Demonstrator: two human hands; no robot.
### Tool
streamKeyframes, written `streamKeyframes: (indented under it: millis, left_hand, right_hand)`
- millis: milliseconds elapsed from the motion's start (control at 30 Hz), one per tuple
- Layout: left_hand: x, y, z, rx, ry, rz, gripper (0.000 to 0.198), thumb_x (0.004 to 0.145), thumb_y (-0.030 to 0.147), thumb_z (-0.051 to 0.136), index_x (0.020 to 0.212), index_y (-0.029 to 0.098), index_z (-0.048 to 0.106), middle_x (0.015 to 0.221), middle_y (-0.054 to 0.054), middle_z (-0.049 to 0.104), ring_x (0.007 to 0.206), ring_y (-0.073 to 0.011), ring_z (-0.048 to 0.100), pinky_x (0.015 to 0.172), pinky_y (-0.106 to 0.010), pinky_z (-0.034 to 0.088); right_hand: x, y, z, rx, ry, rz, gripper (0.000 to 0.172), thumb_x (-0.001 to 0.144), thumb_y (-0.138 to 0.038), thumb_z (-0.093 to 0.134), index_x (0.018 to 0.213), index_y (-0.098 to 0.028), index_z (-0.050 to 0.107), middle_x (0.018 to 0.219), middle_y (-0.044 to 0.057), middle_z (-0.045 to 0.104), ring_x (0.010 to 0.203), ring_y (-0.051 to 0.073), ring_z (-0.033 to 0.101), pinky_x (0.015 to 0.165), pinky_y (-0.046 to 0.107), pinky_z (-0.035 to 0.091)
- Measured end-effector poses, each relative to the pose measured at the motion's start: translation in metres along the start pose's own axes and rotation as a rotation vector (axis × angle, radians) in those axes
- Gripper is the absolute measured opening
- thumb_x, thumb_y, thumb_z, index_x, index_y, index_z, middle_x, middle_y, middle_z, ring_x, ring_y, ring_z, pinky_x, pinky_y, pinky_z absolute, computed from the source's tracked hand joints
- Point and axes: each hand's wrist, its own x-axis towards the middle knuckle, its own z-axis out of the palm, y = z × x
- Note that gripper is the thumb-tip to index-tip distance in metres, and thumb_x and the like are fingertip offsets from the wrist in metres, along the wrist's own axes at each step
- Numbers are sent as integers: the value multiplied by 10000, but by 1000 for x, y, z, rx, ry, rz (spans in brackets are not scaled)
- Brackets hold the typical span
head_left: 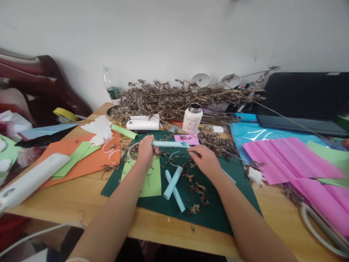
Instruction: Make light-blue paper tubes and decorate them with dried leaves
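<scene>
My left hand (pixel 147 147) is closed around one end of a light blue paper tube (pixel 170 144), which lies level above the dark green sheet (pixel 218 196). At its slanted right end, my right hand (pixel 203 158) has thumb and fingertips pinched together; what is between them is too small to make out. Two more blue paper tubes, the upper one (pixel 173 183) crossed over the lower (pixel 179 200), rest on the sheet just below. A thin pale strip (pixel 172 159) curls between my hands. Under my left wrist lies a light green paper (pixel 154 178).
Dried branches (pixel 169 98) stretch along the wall, behind a white bottle (pixel 192 119). Crumbled leaves (pixel 199 189) litter the green sheet. Orange paper (pixel 100 160) and a white device (pixel 35 178) lie left; pink pleated paper (pixel 286 158) and a black laptop (pixel 305 102) are right.
</scene>
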Motion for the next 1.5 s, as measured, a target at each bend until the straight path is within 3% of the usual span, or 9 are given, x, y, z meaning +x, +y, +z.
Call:
streamKeyframes:
  millis: [133, 200, 367, 600, 800, 967, 1133, 1233, 1500]
  left_hand:
    - [2, -5, -2, 43, -1, 39, 217, 681, 242, 448, 516, 172, 327, 337, 92, 289, 243, -43, 324, 281, -147, 221]
    - [2, -8, -1, 67, -4, 51, 220, 682, 261, 460, 520, 171, 343, 339, 92, 295, 241, -39, 322, 277, -145, 210]
    - [-3, -12, 2, 105, 15, 83, 216, 699, 278, 444, 533, 176, 350, 337, 93, 304, 247, -41, 322, 276, -145, 206]
    - [-7, -12, 7, 65, 44, 103, 189, 714, 262, 406, 552, 182, 350, 349, 91, 314, 261, -46, 317, 285, -151, 235]
    - [-6, -14, 6, 52, 37, 69, 188, 718, 255, 401, 556, 183, 337, 362, 90, 307, 265, -47, 305, 282, -153, 223]
    - [-6, -15, 6, 123, -9, 112, 210, 733, 269, 394, 549, 182, 339, 354, 89, 301, 266, -46, 310, 290, -154, 232]
    - [-10, -15, 10, 151, -50, 126, 232, 739, 295, 403, 550, 182, 332, 347, 93, 284, 272, -49, 339, 312, -155, 274]
    - [-13, -14, 11, 168, -56, 118, 241, 740, 303, 405, 548, 179, 328, 355, 93, 286, 273, -43, 352, 319, -150, 268]
    - [-12, -18, 10, 165, -50, 97, 236, 743, 303, 398, 553, 180, 333, 356, 91, 287, 273, -47, 358, 311, -153, 250]
  right_hand:
    - [-5, -1, -10, 469, 366, 176, 154, 708, -283, 501, 829, -188, 519, 709, 4, 559, 609, 111, 515, 547, 239, 429]
    - [-8, -6, -12, 632, 422, 187, 150, 674, -274, 544, 794, -191, 513, 671, -10, 543, 585, 102, 507, 524, 227, 422]
    - [-13, -19, -16, 448, 306, 74, 70, 676, -246, 549, 718, -190, 550, 668, 4, 558, 569, 108, 490, 519, 240, 409]
    - [-12, -19, -23, 160, 290, -253, 66, 715, -199, 507, 688, -190, 567, 761, 44, 551, 772, 155, 509, 713, 312, 416]
    - [-14, -14, -30, 1, 124, -397, 133, 728, -240, 472, 741, -180, 589, 1046, 87, 512, 925, 208, 455, 802, 390, 359]
    - [-13, -12, -35, 59, -100, -359, 183, 758, -276, 425, 719, -182, 577, 1130, 80, 490, 984, 216, 453, 826, 395, 349]
    - [-16, -16, -29, 339, 166, -146, 244, 777, -238, 390, 607, -185, 556, 813, 58, 620, 833, 177, 555, 711, 316, 431]
    - [-18, -22, -24, 361, 307, -35, 192, 741, -241, 458, 589, -197, 568, 710, 29, 619, 752, 169, 570, 686, 310, 440]
    - [-17, -21, -18, 503, 342, 121, 76, 677, -254, 555, 628, -197, 566, 694, 14, 595, 725, 163, 551, 642, 299, 442]
